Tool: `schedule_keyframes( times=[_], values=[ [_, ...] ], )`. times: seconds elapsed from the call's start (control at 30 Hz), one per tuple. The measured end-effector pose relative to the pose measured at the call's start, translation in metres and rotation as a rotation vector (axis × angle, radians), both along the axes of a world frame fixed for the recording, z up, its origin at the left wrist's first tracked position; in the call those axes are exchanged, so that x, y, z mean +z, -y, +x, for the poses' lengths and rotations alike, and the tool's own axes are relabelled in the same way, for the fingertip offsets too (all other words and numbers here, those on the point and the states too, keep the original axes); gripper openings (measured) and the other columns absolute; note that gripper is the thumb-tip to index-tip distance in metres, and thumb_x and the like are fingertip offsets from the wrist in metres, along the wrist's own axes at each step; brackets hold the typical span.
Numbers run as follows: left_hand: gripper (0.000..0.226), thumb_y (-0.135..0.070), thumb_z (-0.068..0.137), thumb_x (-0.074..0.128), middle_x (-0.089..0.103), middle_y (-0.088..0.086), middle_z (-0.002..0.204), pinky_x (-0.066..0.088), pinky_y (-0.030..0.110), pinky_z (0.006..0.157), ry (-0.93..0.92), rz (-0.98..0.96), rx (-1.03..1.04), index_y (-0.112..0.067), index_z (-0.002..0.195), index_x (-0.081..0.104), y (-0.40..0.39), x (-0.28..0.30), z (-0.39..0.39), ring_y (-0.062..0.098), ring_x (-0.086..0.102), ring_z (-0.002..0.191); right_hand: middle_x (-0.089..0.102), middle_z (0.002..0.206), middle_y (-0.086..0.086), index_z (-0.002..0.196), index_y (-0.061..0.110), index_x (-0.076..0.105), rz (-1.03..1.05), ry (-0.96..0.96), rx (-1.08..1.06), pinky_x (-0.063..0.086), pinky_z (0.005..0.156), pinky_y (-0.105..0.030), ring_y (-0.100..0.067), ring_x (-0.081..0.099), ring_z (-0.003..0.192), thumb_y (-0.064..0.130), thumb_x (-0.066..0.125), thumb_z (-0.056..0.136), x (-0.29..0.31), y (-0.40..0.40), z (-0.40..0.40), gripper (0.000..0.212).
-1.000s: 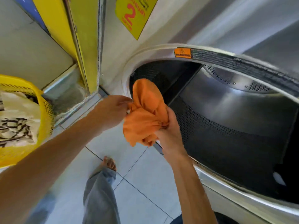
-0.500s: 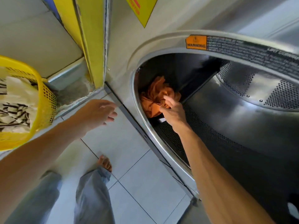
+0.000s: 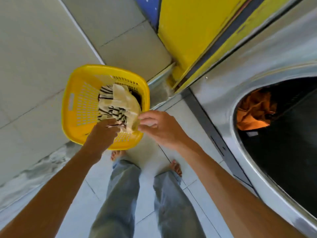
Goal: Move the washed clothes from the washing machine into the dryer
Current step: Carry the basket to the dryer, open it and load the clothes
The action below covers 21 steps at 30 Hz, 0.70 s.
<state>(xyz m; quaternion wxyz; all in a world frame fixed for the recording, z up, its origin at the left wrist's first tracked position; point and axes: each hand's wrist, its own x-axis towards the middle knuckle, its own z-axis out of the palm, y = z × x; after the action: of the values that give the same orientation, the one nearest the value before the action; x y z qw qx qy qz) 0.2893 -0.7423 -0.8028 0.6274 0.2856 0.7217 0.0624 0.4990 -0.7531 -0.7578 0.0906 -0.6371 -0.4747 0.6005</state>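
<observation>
Nearest the camera stand two legs in faded grey-blue jeans (image 3: pixel 123 200), with bare feet on the pale floor tiles (image 3: pixel 82 200). Both forearms reach out over them toward a yellow plastic laundry basket (image 3: pixel 80 103) on the floor ahead. The left hand (image 3: pixel 103 134) dips into the basket's near edge, its fingers curled onto a cream cloth with black stripes (image 3: pixel 111 109); motion blur hides exactly how it grips. The right hand (image 3: pixel 161 127) sits at the basket's right rim, thumb and fingers pinching the edge of a plain cream cloth (image 3: pixel 127 100) that lies over the striped one. To the right, the steel dryer (image 3: pixel 257 69) has its round opening uncovered, and an orange garment (image 3: pixel 253 112) lies inside the dark drum near the left side. Beyond the basket rises a yellow panel (image 3: pixel 185 28).
</observation>
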Motion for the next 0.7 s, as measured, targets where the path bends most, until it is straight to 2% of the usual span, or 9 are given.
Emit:
schedule_keyframes(
  times=[0.07,0.13,0.2,0.3,0.33,0.4,0.5,0.57,0.7],
  values=[
    [0.03,0.001,0.093,0.055,0.07,-0.001,0.066,0.047,0.014,0.043,-0.017,0.004,0.1,-0.019,0.116,0.057,-0.008,-0.019,-0.028,-0.001,0.062,0.048,0.072,0.121,0.002,0.123,0.021,0.067,0.008,0.036,0.062,0.048,0.094,-0.019,-0.005,0.065,0.111,0.026,0.07,0.089,-0.026,-0.02,-0.036,0.034],
    [0.035,-0.001,0.092,0.056,0.069,0.002,0.07,0.049,0.022,0.051,-0.04,0.002,0.15,-0.016,0.124,0.055,-0.014,-0.038,-0.046,0.008,0.064,0.057,0.068,0.128,-0.003,0.129,0.021,0.061,0.03,0.117,0.139,0.051,0.099,-0.03,-0.016,0.063,0.12,0.027,0.069,0.087,-0.066,-0.037,-0.07,0.043],
    [0.039,-0.008,0.089,0.06,0.068,0.007,0.082,0.051,0.03,0.061,-0.064,-0.034,0.157,-0.022,0.125,0.057,-0.02,-0.059,-0.061,0.018,0.064,0.072,0.052,0.143,-0.013,0.145,0.019,0.042,0.01,0.243,0.247,0.052,0.098,-0.043,-0.029,0.056,0.127,0.025,0.071,0.085,-0.119,-0.049,-0.096,0.068],
    [0.036,-0.013,0.086,0.061,0.073,0.012,0.097,0.06,0.04,0.071,-0.066,-0.093,0.123,-0.031,0.117,0.061,-0.024,-0.085,-0.079,0.026,0.07,0.092,0.009,0.165,-0.016,0.159,0.026,0.002,-0.112,0.4,0.243,0.048,0.102,-0.044,-0.037,0.039,0.141,0.018,0.073,0.083,-0.197,-0.062,-0.116,0.104],
    [0.034,-0.013,0.087,0.061,0.072,0.012,0.101,0.06,0.042,0.072,-0.04,-0.101,0.12,-0.03,0.116,0.061,-0.024,-0.092,-0.084,0.024,0.07,0.093,0.015,0.164,-0.014,0.159,0.026,0.003,-0.118,0.413,0.155,0.047,0.102,-0.042,-0.036,0.039,0.142,0.018,0.074,0.081,-0.216,-0.065,-0.117,0.106],
    [0.032,-0.013,0.088,0.06,0.072,0.01,0.104,0.059,0.041,0.072,0.022,-0.098,0.106,-0.026,0.117,0.062,-0.028,-0.098,-0.09,0.019,0.07,0.091,0.045,0.149,-0.01,0.154,0.021,0.024,-0.119,0.439,-0.045,0.049,0.094,-0.035,-0.031,0.051,0.131,0.019,0.073,0.08,-0.244,-0.07,-0.116,0.089],
    [0.026,-0.015,0.091,0.056,0.074,0.005,0.104,0.06,0.04,0.073,0.079,-0.099,0.119,-0.024,0.114,0.065,-0.033,-0.096,-0.093,0.018,0.071,0.096,0.065,0.122,-0.01,0.122,0.02,0.059,-0.191,0.437,-0.251,0.052,0.075,-0.037,-0.034,0.065,0.107,0.022,0.063,0.089,-0.248,-0.084,-0.114,0.033],
    [0.022,-0.016,0.093,0.054,0.073,0.005,0.105,0.06,0.041,0.074,0.09,-0.12,0.181,-0.024,0.109,0.066,-0.035,-0.089,-0.091,0.02,0.071,0.098,0.068,0.102,-0.011,0.103,0.023,0.062,-0.268,0.281,-0.431,0.058,0.058,-0.035,-0.028,0.067,0.076,0.026,0.057,0.095,-0.22,-0.092,-0.118,0.01],
    [0.024,-0.039,0.09,0.063,0.061,0.008,0.119,0.056,0.06,0.081,0.185,-0.239,0.366,-0.026,0.111,0.062,-0.041,-0.062,-0.075,0.035,0.062,0.107,0.049,0.072,-0.007,0.096,0.015,0.062,-0.525,-0.107,-0.624,0.052,0.048,-0.029,-0.011,0.04,0.043,0.022,0.057,0.097,-0.125,-0.075,-0.13,0.009]
  ],
)
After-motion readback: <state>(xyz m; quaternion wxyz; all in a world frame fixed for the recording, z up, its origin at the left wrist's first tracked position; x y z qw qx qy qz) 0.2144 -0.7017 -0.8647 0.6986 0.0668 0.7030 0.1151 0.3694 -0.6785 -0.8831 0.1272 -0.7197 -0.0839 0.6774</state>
